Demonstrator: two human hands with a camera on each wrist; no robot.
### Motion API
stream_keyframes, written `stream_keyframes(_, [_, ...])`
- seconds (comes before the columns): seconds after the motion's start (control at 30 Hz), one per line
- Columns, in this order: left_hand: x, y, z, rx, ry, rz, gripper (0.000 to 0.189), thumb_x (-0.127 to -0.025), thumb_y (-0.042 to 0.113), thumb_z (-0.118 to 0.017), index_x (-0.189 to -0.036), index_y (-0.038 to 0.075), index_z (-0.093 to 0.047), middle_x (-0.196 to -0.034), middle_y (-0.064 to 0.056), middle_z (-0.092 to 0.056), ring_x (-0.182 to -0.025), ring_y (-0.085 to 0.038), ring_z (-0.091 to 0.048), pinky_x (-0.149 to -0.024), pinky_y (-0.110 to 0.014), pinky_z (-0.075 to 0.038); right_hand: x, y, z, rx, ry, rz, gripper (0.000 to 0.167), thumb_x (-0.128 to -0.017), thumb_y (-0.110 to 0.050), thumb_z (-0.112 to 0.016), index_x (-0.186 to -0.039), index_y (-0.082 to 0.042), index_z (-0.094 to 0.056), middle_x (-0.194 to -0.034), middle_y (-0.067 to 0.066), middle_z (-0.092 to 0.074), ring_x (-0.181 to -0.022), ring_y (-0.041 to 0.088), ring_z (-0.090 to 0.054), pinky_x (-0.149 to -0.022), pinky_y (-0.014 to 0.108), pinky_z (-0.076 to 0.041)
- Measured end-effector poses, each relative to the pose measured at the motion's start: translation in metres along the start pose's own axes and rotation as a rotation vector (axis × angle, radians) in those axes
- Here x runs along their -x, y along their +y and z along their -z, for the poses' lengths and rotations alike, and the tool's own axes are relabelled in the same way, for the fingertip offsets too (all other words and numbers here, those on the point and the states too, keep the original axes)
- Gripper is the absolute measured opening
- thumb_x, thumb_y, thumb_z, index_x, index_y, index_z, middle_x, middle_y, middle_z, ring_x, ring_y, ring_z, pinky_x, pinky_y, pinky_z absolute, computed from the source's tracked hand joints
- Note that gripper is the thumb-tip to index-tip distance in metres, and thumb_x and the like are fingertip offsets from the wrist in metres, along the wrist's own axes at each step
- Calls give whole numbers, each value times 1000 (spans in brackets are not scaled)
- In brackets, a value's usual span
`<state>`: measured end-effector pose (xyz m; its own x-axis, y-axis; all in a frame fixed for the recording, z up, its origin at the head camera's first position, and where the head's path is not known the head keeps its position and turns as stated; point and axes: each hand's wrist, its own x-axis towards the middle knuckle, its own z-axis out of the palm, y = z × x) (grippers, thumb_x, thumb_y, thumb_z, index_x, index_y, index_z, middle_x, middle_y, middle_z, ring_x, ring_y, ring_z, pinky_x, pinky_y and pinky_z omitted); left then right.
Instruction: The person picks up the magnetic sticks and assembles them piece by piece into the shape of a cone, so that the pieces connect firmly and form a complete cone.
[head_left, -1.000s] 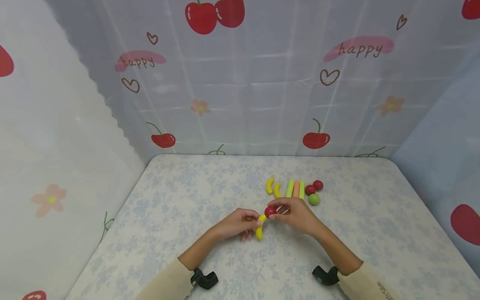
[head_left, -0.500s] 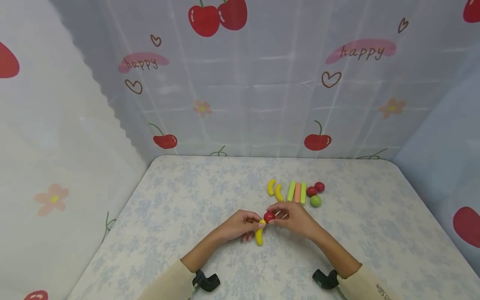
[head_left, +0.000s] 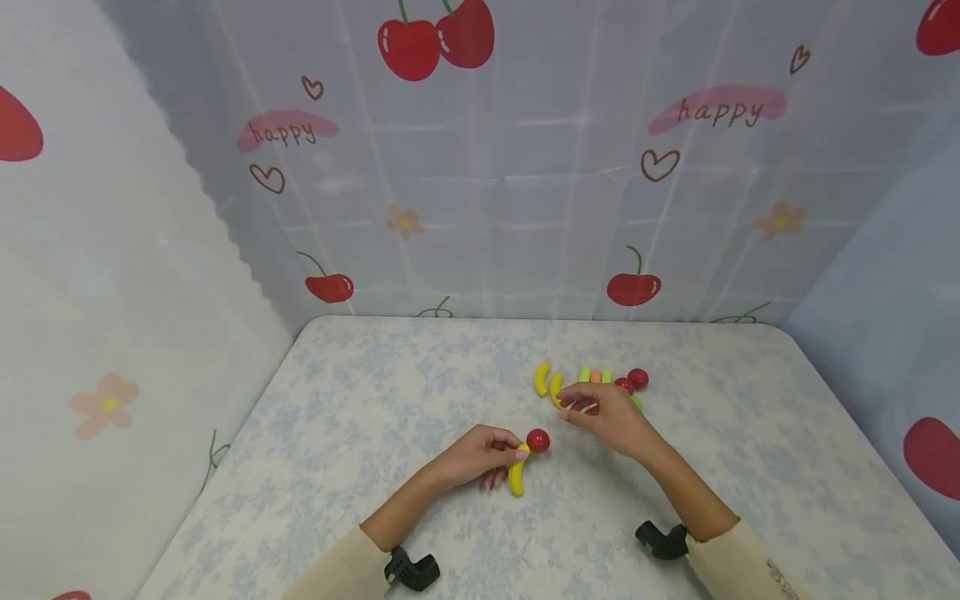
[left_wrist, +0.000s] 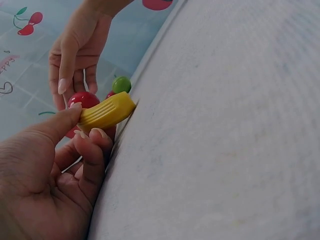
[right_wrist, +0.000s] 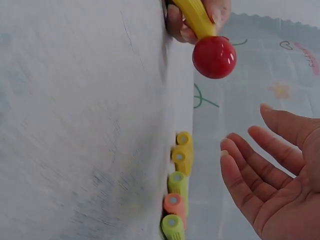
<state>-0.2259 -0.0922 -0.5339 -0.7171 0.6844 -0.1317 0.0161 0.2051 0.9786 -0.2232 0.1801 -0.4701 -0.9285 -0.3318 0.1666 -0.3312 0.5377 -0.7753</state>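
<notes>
My left hand [head_left: 480,457] pinches a yellow curved stick [head_left: 516,480], ribbed and banana-like, between thumb and fingers just above the table. A shiny red ball [head_left: 537,441] sits against the stick's far end; in the right wrist view the ball [right_wrist: 214,57] touches the yellow stick's tip and no finger supports it. My right hand [head_left: 613,419] hovers to the right of the ball, fingers loosely bent and apart, holding nothing. From the head view it partly covers the row of sticks behind it.
Farther back lie two more yellow curved sticks [head_left: 542,379], straight green sticks and an orange stick [head_left: 596,376], with grey discs in their ends. Two red balls [head_left: 638,379] and a green ball [left_wrist: 121,84] lie right of them. A printed curtain [head_left: 487,208] hangs behind the table.
My right hand has let go of the red ball and moved away, back and to the right. The ball stays at the yellow stick's end. My left hand keeps its pinch, nearly still.
</notes>
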Motion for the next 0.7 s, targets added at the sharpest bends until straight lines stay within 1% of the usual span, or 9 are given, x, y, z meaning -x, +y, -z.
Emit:
stream_keyframes(0.1, [1,0,0,1,1,-2,27,-101,31,-66,-109,7,-74,-68,-5,-62,-49,-11,-52,-45,-22,-45,-11,0,6,40,31,18,27,-88,-8,-80,-114,-1,-74,-105,9,-74,-89,19,-70,-80,37,-60])
stream_keyframes(0.2, [0,-1,1,-4,13,-3,26,-101,32,-66,-108,8,-74,-68,-5,-62,-49,-11,-52,-45,-22,-45,-24,0,10,86,31,43,26,-89,-7,-79,-114,-1,-74,-105,10,-74,-91,22,-69,-81,41,-60])
stream_keyframes(0.27, [0,-3,2,1,19,1,26,-101,32,-66,-108,8,-73,-68,-5,-63,-49,-11,-52,-45,-22,-45,-33,1,10,107,20,46,27,-90,-8,-78,-115,-1,-74,-107,12,-74,-94,25,-69,-82,42,-60])
stream_keyframes(0.4, [-1,-4,2,10,13,7,26,-101,32,-65,-109,8,-73,-68,-5,-64,-49,-12,-54,-46,-22,-46,-48,5,10,164,-22,17,30,-90,-8,-78,-119,1,-72,-114,16,-72,-102,31,-66,-86,44,-59])
stream_keyframes(0.47, [-1,-4,2,13,5,7,27,-101,32,-65,-110,8,-73,-68,-5,-64,-49,-12,-54,-46,-21,-47,-55,7,9,223,-46,-4,32,-90,-8,-78,-121,0,-72,-117,16,-71,-105,33,-65,-88,45,-58])
stream_keyframes(0.6, [-1,-2,1,14,1,-4,27,-101,32,-65,-110,8,-73,-68,-4,-64,-49,-11,-54,-46,-21,-46,-69,6,6,355,-100,-20,33,-91,-10,-77,-123,-3,-71,-121,16,-70,-110,35,-63,-92,49,-55])
stream_keyframes(0.7, [0,0,2,10,6,-5,26,-102,30,-65,-110,7,-73,-67,-5,-63,-48,-11,-53,-45,-21,-45,-79,5,3,405,-142,-19,33,-91,-11,-77,-123,-4,-71,-122,15,-69,-112,35,-62,-96,51,-53])
